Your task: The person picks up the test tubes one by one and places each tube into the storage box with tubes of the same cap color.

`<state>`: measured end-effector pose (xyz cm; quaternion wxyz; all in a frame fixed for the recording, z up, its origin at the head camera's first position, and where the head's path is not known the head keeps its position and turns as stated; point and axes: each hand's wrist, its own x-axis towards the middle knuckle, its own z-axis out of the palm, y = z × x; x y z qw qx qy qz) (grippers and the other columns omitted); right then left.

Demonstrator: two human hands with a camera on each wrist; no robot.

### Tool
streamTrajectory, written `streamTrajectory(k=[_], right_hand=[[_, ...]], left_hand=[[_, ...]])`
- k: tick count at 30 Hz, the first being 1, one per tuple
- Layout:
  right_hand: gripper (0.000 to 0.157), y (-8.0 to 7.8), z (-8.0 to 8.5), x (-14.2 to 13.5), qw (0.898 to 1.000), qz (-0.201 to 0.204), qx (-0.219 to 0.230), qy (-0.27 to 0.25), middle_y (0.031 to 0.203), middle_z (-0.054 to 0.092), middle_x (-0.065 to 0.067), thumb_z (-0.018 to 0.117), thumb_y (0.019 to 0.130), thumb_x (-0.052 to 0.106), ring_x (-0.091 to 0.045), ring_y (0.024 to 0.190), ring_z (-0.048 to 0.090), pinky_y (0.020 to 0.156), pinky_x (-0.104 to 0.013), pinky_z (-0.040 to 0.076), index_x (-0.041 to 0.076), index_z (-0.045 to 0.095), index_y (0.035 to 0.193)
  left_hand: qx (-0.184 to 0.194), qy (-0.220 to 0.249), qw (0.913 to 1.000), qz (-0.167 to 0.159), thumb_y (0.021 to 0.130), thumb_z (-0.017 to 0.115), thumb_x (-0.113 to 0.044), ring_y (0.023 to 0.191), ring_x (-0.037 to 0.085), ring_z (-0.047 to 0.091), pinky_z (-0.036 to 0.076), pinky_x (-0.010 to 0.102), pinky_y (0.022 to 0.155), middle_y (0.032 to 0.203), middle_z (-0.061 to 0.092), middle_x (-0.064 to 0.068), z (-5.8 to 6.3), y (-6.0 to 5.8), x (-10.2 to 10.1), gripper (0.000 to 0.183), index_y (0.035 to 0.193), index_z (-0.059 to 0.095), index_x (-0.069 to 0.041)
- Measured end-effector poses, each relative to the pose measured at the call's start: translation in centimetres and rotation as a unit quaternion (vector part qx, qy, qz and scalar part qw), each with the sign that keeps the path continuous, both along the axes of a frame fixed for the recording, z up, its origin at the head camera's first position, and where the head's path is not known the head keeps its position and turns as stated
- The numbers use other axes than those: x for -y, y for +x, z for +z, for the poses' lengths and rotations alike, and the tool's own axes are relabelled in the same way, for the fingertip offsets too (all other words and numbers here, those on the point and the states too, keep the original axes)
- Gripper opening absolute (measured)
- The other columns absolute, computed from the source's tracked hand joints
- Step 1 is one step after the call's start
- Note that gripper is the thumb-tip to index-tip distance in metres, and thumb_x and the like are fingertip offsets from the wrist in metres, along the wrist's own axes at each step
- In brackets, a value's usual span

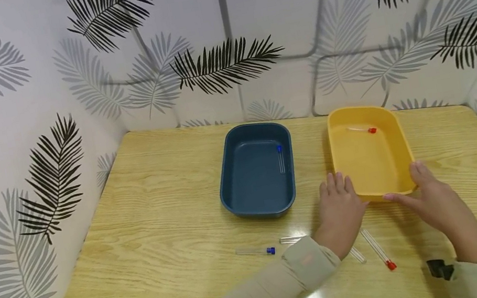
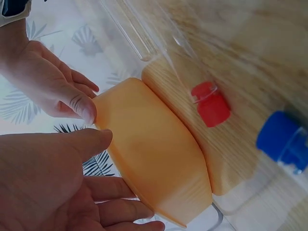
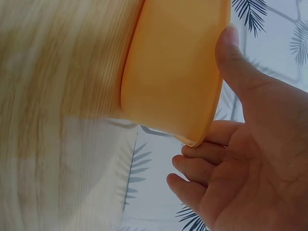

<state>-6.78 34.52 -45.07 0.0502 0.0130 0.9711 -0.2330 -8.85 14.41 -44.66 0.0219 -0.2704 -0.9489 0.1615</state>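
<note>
My left hand [image 1: 340, 213] touches the near left corner of a yellow tray [image 1: 371, 164], its thumb against the near wall and its fingers extended along the side. At the near right corner, my right hand [image 1: 445, 208] rests its thumb on the rim, with the fingers against the side. A red-capped tube [image 1: 363, 130] lies inside this tray near the far end. On the table in front of it is another clear tube with a red cap [image 1: 390, 265]. My left forearm partly covers other clear tubes [image 1: 358, 254].
Left of the yellow tray stands a dark blue tray [image 1: 263, 214] holding a blue-capped tube [image 1: 281, 159]. In front of that tray, a tube with a blue cap [image 1: 270, 251] lies on the wooden table [image 1: 147, 229]. A leaf-patterned wall borders the table's back.
</note>
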Motion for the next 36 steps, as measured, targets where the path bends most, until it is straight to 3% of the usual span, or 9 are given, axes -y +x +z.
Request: streamTrajectory(k=[13,24,36], right_hand=[[0.102,-0.2,0.2,1.6,1.000,0.015,-0.009,-0.012,0.146,0.000,-0.033,0.058,0.084,0.056,-0.059,0.124,0.017,0.094,-0.068,0.020,-0.010,0.007,0.143],[0.101,0.1,0.4,2.7,1.000,0.015,-0.016,-0.017,0.147,0.000,-0.033,0.058,0.085,0.055,-0.061,0.121,0.019,0.092,-0.069,0.022,-0.007,0.005,0.144],[0.102,0.1,-0.1,3.9,1.000,0.015,-0.002,-0.016,0.147,-0.002,-0.031,0.056,0.085,0.057,-0.061,0.122,0.019,0.091,-0.069,0.024,-0.010,0.006,0.143]], left_hand=[[0.005,0.008,0.9999,0.012,0.094,0.030,-0.058,0.133,0.021,0.032,0.031,0.034,0.105,0.144,0.037,0.001,0.1,0.8,1.9,0.065,0.143,0.038,-0.017],[-0.043,0.043,0.9982,-0.003,0.093,0.036,-0.059,0.130,0.021,0.037,0.034,0.033,0.103,0.141,0.043,0.003,-0.4,1.0,3.3,0.066,0.141,0.042,-0.014],[-0.059,0.039,0.9974,-0.013,0.094,0.034,-0.058,0.129,0.021,0.040,0.036,0.033,0.102,0.140,0.044,0.004,-0.6,1.3,4.9,0.065,0.140,0.043,-0.014]])
